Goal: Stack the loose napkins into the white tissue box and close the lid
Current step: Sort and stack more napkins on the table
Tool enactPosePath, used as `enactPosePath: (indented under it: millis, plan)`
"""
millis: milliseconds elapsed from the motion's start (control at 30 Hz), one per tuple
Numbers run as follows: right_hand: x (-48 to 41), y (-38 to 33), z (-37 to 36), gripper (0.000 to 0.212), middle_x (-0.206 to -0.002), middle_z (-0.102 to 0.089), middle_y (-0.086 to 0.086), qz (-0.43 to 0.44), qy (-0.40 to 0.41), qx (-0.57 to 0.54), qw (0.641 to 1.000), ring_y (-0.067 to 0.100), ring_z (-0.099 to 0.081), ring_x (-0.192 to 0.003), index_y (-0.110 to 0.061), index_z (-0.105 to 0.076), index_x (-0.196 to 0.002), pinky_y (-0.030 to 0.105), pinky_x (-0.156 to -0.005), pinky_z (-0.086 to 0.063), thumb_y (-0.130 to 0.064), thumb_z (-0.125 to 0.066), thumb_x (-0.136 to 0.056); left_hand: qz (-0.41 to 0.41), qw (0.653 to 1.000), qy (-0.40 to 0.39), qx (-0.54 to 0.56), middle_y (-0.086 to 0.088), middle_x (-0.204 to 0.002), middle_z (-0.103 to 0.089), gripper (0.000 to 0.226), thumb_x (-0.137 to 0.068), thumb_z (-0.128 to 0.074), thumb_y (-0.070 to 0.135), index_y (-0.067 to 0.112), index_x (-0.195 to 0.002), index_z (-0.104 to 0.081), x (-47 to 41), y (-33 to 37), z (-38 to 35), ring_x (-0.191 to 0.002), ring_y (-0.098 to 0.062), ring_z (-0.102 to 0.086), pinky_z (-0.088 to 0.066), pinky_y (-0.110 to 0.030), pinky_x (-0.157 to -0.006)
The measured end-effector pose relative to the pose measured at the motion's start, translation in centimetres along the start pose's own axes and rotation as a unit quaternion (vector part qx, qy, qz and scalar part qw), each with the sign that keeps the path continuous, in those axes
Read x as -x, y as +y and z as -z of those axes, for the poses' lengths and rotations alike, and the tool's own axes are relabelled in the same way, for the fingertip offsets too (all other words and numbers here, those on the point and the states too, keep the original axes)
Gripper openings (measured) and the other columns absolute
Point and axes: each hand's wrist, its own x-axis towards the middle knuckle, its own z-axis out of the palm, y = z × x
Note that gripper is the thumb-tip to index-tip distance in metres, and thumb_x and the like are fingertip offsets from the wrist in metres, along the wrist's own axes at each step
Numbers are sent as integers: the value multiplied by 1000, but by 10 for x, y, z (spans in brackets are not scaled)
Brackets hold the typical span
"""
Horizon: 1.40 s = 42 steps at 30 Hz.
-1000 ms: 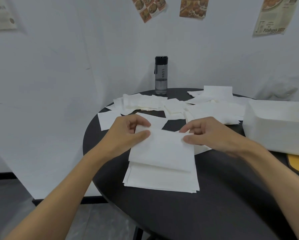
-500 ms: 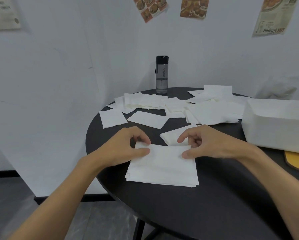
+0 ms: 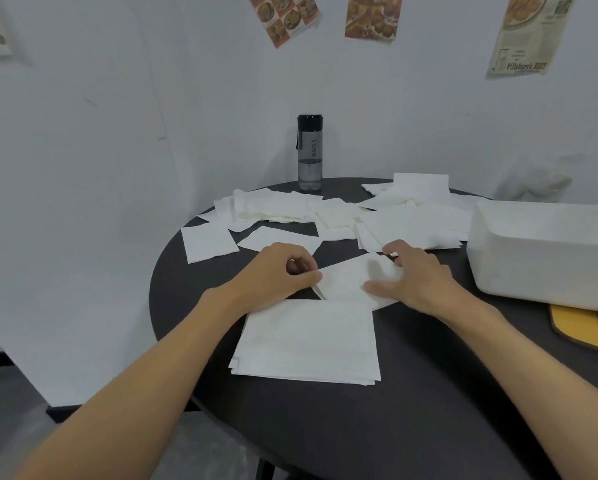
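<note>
A neat stack of white napkins (image 3: 308,341) lies near the front of the round black table (image 3: 394,427). Just behind it lies a loose napkin (image 3: 349,278). My left hand (image 3: 277,275) pinches that napkin's left corner with curled fingers. My right hand (image 3: 415,275) rests on its right side, thumb and fingers bent over the paper. Several more loose napkins (image 3: 412,220) are scattered across the back of the table. The white tissue box (image 3: 547,254) stands at the right, with its opening out of sight.
A dark water bottle (image 3: 309,152) stands at the table's back edge by the white wall. A yellow-rimmed flat object (image 3: 581,327) lies at the right, in front of the box. The table's left edge drops to the floor.
Both hands let the napkin they carried settle onto the stack, then moved back to the loose napkin behind it and took hold of it.
</note>
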Motion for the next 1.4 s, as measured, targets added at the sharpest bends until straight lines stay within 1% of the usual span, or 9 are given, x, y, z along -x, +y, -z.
enactPosePath:
  millis: [300,433,533,700,967,1100,1200,1300,1400]
  plan:
    - [-1,-6,3,82,-127,-45,5,0,7,-57,998,29,-46,-121,-27,-37,-139,43,-106,-37,-41,-84,-73,-2,999,34,7,16,-94,-70,6,-86,-76,28,29,-90,-72,4,-9,-13,-93,0,-60,-45,-15,-82]
    - [-1,-3,3,73,-132,-42,10,0,34,-121,992,25,-49,-107,-23,-34,-142,24,-71,-43,-18,-76,-83,-7,999,40,-1,15,-94,-70,7,-86,-76,29,28,-93,-72,4,-10,-13,-93,-3,-60,-46,-15,-81]
    - [-4,1,4,57,-125,-54,9,-13,64,-172,983,21,-52,-102,-17,-43,-138,20,-62,-39,-9,-69,-87,-11,999,42,-7,15,-92,-69,6,-88,-74,29,27,-93,-72,4,-9,-13,-90,-2,-59,-43,-11,-77]
    - [-3,-4,10,11,-98,-69,1,-8,124,-258,958,22,-64,-94,-11,-68,-96,26,-68,-47,-8,-65,-86,-11,998,62,24,12,-87,-68,4,-92,-71,28,28,-95,-70,6,-6,-13,-82,-5,-58,-45,-13,-73]
    - [-4,-6,8,17,-97,-73,2,-49,130,-418,898,25,-68,-100,-19,-68,-89,41,-92,-54,-4,-61,-90,22,988,111,109,19,-92,-72,7,-93,-68,35,30,-96,-72,4,-3,-9,-87,2,-64,-44,-8,-76]
    - [-6,-5,2,17,-100,-74,4,-67,84,-460,881,26,-69,-101,-16,-68,-95,39,-93,-54,-1,-60,-91,31,981,114,154,14,-83,-75,15,-89,-74,30,26,-102,-68,5,-3,-8,-78,1,-65,-45,-9,-75]
    - [-5,-3,-2,27,-109,-70,6,-66,66,-421,902,25,-66,-103,-11,-64,-116,32,-85,-53,-2,-61,-90,27,980,104,167,7,-79,-76,29,-88,-76,20,24,-112,-61,7,-2,-6,-66,-2,-59,-43,-9,-68]
    - [-4,0,-1,53,-128,-53,2,-45,39,-306,950,21,-53,-114,-20,-47,-139,26,-77,-43,-13,-66,-90,24,983,98,153,5,-79,-76,24,-88,-75,13,23,-107,-64,7,-3,-6,-67,-2,-61,-44,-11,-70]
    - [-3,3,5,55,-133,-43,1,2,19,-198,980,21,-46,-122,-29,-50,-135,29,-86,-44,-22,-73,-85,9,986,102,134,9,-79,-74,14,-86,-76,12,23,-93,-71,5,-6,-6,-72,-1,-64,-47,-13,-73]
